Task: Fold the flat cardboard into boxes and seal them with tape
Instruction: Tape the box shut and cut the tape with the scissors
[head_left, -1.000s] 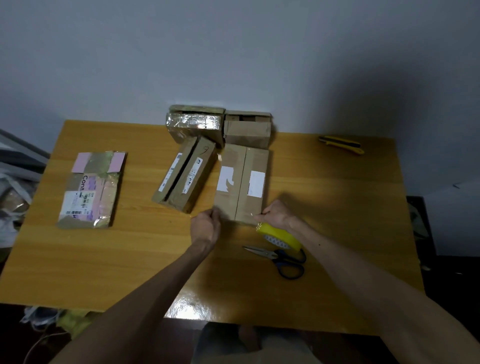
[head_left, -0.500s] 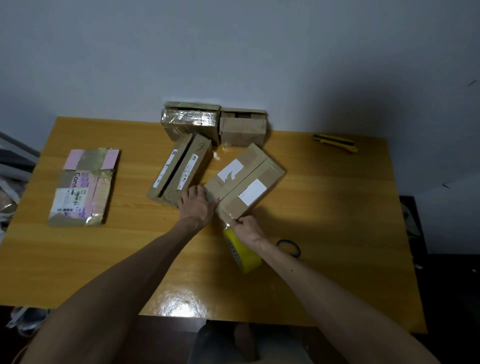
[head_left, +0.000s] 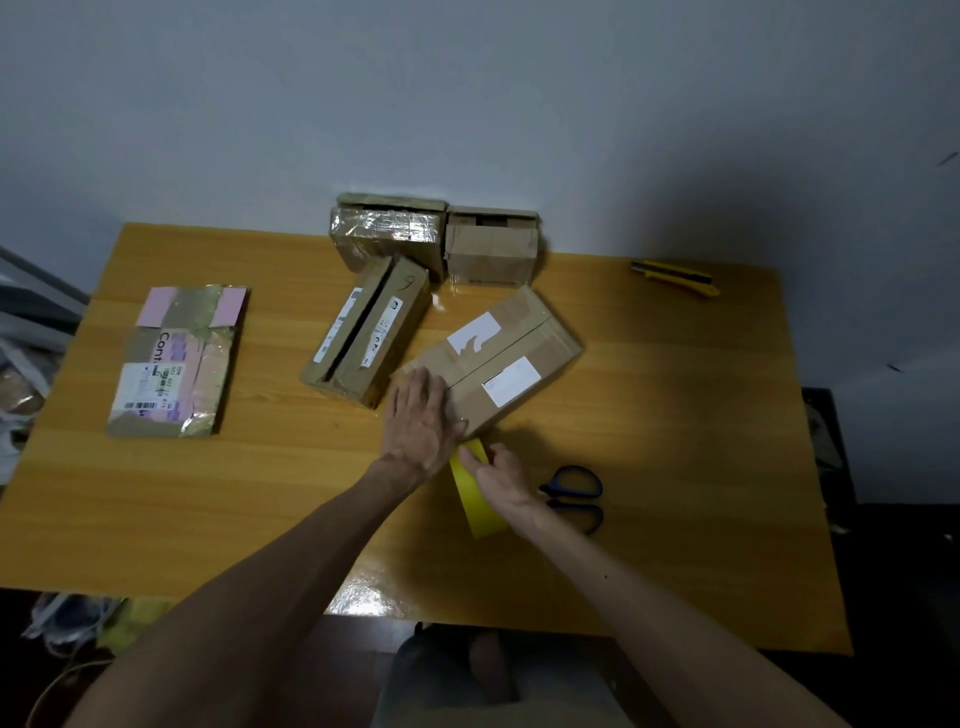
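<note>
A brown cardboard box with 2 white labels (head_left: 498, 358) is seen lying at an angle near the middle of the orange-brown wooden worktop (head_left: 701, 415), its top flaps closed along a central seam. The left hand (head_left: 421, 415) is laid flat on the near end of this box, over the seam; its grip is fully spread, with straight fingers, and nothing is held in it. Just below the box's near corner, the right hand (head_left: 501, 475) is placed, and its grip is closed round a yellow roll of tape (head_left: 483, 514), which is seen edge-on and is tilted against the worktop. Whether a strip has been drawn from the roll onto the box cannot be told.

Just to the right of the right wrist, a pair of scissors with dark blue handles (head_left: 574, 493) is laid flat. A yellow and black utility knife (head_left: 675, 278) is seen well apart at the far right edge.

To the left of the labelled box, a narrow cardboard box with an open slot along its top (head_left: 366, 332) is set, close beside it. Behind these 2, against the wall, a box wrapped in shiny clear tape (head_left: 387, 234) and a small plain brown box (head_left: 491, 247) are stood side by side. At the far left, a flattened cardboard piece with pink patches and a barcode label (head_left: 176, 364) is laid flat.
</note>
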